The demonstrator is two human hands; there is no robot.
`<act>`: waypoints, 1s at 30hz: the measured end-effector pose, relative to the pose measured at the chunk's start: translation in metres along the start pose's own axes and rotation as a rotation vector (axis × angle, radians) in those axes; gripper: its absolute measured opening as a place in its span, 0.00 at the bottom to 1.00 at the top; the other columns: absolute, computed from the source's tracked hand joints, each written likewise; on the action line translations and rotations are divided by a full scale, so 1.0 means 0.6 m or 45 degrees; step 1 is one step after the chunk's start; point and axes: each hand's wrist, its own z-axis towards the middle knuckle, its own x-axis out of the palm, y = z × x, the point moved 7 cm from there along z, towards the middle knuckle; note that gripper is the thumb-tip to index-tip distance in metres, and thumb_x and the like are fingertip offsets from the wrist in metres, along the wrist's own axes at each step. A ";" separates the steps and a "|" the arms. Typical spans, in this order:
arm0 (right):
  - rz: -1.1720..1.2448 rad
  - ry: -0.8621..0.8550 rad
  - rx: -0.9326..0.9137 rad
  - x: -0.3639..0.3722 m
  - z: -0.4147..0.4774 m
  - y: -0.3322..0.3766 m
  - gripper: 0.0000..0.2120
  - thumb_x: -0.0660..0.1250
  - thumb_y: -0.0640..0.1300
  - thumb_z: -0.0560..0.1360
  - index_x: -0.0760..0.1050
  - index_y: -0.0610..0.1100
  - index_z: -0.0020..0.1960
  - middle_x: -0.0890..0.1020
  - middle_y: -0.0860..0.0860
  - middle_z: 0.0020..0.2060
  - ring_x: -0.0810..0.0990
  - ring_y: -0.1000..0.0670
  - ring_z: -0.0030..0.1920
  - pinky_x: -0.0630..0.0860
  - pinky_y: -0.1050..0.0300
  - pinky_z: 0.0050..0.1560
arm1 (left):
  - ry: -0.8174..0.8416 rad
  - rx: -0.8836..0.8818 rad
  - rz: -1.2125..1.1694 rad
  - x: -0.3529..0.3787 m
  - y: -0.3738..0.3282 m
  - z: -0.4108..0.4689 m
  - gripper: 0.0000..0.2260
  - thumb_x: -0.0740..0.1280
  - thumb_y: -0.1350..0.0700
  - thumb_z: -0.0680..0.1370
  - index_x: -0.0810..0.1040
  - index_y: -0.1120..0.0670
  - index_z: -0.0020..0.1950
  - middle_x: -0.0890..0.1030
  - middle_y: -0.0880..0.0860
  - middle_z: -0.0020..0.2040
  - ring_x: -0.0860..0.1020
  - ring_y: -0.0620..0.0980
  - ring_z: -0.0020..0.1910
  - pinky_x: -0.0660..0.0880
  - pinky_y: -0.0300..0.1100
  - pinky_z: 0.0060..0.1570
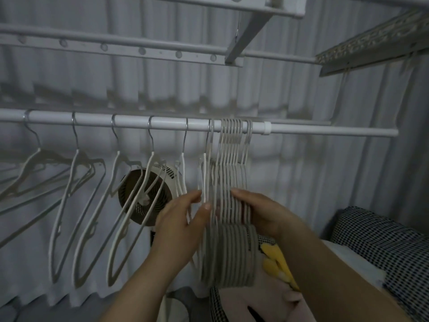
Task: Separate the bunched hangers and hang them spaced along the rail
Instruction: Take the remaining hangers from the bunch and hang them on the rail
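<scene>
both left hand [178,220] and right hand [262,213] grip hangers [228,252].

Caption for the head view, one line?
Left hand pinches one hanger beside the bunched hangers held by the right hand; other hangers hang spaced along the rail.
</scene>
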 end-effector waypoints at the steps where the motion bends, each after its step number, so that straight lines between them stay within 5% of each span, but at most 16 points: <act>1: 0.001 0.031 0.002 0.012 0.006 -0.007 0.12 0.58 0.45 0.76 0.75 0.40 0.51 0.81 0.46 0.43 0.82 0.51 0.39 0.80 0.60 0.41 | 0.006 -0.001 0.002 -0.003 0.003 0.000 0.16 0.60 0.52 0.77 0.72 0.51 0.65 0.75 0.47 0.59 0.71 0.46 0.62 0.66 0.39 0.60; 6: 0.057 0.028 -0.003 0.053 0.033 -0.021 0.17 0.56 0.43 0.78 0.69 0.34 0.63 0.78 0.40 0.54 0.79 0.45 0.48 0.78 0.58 0.43 | 0.057 -0.078 -0.033 -0.018 0.023 -0.002 0.13 0.59 0.55 0.79 0.72 0.49 0.63 0.73 0.43 0.51 0.73 0.42 0.54 0.66 0.34 0.52; 12: 0.125 -0.066 -0.051 0.062 0.052 -0.024 0.13 0.61 0.38 0.75 0.71 0.34 0.58 0.77 0.40 0.50 0.79 0.46 0.45 0.78 0.58 0.39 | 0.095 -0.026 -0.051 -0.032 0.022 0.000 0.13 0.59 0.58 0.79 0.69 0.38 0.48 0.69 0.31 0.42 0.69 0.28 0.41 0.65 0.19 0.39; 16: 0.052 -0.244 -0.123 0.050 0.049 -0.018 0.04 0.63 0.34 0.74 0.75 0.36 0.46 0.80 0.42 0.42 0.80 0.47 0.40 0.79 0.59 0.35 | 0.119 -0.050 -0.036 -0.031 0.036 0.005 0.13 0.59 0.57 0.78 0.75 0.47 0.60 0.76 0.40 0.50 0.73 0.38 0.49 0.66 0.27 0.48; 20: -0.043 -0.339 -0.145 0.032 0.031 -0.006 0.06 0.63 0.32 0.72 0.76 0.37 0.38 0.81 0.46 0.32 0.80 0.49 0.33 0.78 0.60 0.33 | 0.157 -0.105 -0.005 -0.023 0.051 0.004 0.15 0.60 0.54 0.78 0.73 0.50 0.64 0.78 0.48 0.60 0.74 0.46 0.60 0.70 0.44 0.63; 30: -0.148 -0.337 -0.153 -0.025 -0.016 0.020 0.09 0.61 0.30 0.73 0.76 0.38 0.38 0.82 0.50 0.25 0.81 0.54 0.27 0.77 0.62 0.29 | 0.173 -0.017 0.119 -0.006 0.051 0.007 0.16 0.62 0.56 0.77 0.73 0.50 0.64 0.78 0.49 0.58 0.73 0.48 0.61 0.69 0.45 0.65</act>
